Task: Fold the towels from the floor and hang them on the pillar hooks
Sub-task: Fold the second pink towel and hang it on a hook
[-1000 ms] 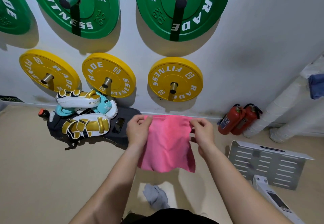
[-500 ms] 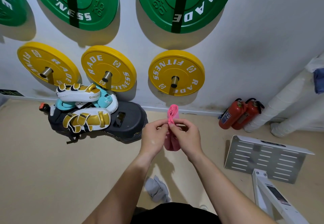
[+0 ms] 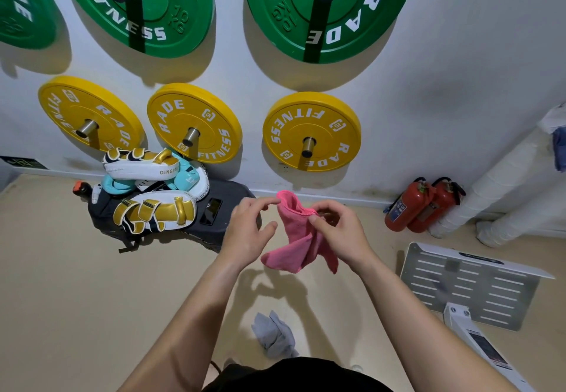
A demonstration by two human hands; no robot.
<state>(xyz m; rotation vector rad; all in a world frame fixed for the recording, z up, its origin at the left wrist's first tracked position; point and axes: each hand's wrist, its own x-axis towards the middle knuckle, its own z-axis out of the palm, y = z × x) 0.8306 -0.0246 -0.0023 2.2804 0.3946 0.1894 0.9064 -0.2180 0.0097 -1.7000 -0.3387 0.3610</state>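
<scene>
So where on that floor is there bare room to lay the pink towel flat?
Bare beige floor left, below the black bag of pads. Crowded right: white slotted metal plate, red fire extinguishers. A crumpled grey towel lies near centre.

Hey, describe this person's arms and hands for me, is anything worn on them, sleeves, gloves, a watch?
Both forearms are bare to the frame's edge, with no sleeves showing. The left hand and right hand wear no gloves, and no rings, watch or wristband can be seen. The only clothing visible is a black garment at the bottom.
</scene>
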